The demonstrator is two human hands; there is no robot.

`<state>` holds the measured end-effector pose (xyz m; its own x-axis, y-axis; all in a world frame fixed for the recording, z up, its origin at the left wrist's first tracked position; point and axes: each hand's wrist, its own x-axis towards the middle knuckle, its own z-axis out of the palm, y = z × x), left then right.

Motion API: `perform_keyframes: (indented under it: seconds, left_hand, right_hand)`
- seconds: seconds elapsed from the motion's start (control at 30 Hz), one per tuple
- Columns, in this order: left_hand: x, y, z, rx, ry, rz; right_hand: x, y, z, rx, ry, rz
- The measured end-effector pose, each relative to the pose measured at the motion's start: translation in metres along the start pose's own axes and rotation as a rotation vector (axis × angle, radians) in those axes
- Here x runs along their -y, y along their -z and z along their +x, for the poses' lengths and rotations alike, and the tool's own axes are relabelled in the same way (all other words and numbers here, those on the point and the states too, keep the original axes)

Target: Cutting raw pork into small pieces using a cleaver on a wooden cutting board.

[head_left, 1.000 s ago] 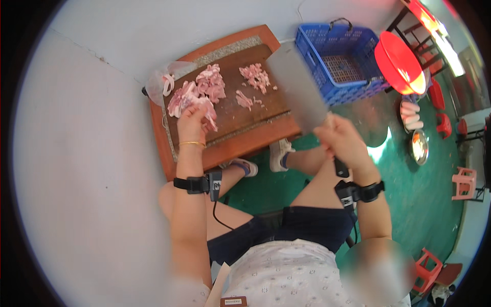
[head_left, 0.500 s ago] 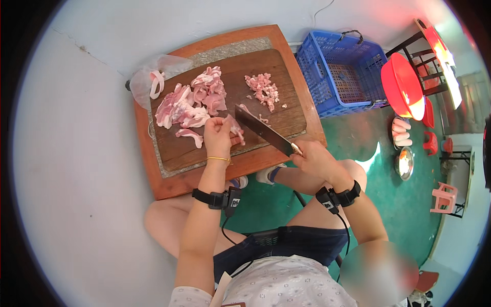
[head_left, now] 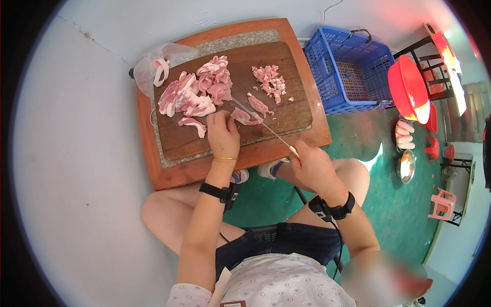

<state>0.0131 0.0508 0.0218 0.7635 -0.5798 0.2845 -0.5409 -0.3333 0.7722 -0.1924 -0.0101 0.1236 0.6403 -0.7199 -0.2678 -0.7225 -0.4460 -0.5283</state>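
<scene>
My right hand [head_left: 313, 165] grips the handle of a cleaver [head_left: 271, 130], its blade seen nearly edge-on across a slice of raw meat [head_left: 244, 116]. Just left of that slice is my left hand [head_left: 223, 135], its fingers curled down at the board; whatever they pinch is hidden. A heap of raw pork slices [head_left: 197, 92] covers the left part of the wooden cutting board [head_left: 179, 146]. One loose strip [head_left: 193, 126] lies by my left fingers. Beyond the blade lies a cut strip [head_left: 260, 105], with a pile of diced meat [head_left: 270, 82] farther right.
The board sits on a wood-rimmed table [head_left: 319, 115]. A clear plastic bag [head_left: 146, 77] hangs at its left corner, against the wall. Right of the table are a blue crate [head_left: 353, 71], a red basin [head_left: 406, 89], a metal bowl [head_left: 405, 166] and a pink stool [head_left: 443, 203].
The cleaver has turned from showing its flat side to nearly edge-on, over the slice. My left hand has shifted slightly right, and the slice now lies beside its fingers. The whole view has shifted slightly.
</scene>
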Motion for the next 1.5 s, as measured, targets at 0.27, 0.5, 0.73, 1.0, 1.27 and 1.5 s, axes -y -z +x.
perform_keyframes:
  seconds: [0.27,0.5,0.73,1.0,1.27,1.5]
  left_hand:
    - [0.01,-0.011,-0.01,0.021,-0.412,0.045]
    - [0.008,-0.011,-0.01,0.045,-0.444,0.074]
    - [0.008,-0.012,-0.012,0.035,-0.458,0.097]
    - [0.007,-0.013,-0.008,0.064,-0.467,0.117]
    - [0.013,-0.017,-0.009,0.011,-0.438,0.105]
    - [0.008,-0.016,-0.009,-0.018,-0.469,0.066]
  right_hand:
    - [-0.004,0.001,0.011,-0.101,0.307,-0.334]
    - [-0.002,-0.005,0.009,-0.067,0.246,-0.439]
    - [-0.003,-0.011,0.007,-0.012,0.214,-0.424]
    - [0.013,-0.021,0.036,0.031,0.215,-0.349]
    - [-0.003,0.002,0.019,0.157,0.111,-0.32]
    - [-0.016,0.005,-0.001,0.106,-0.016,-0.274]
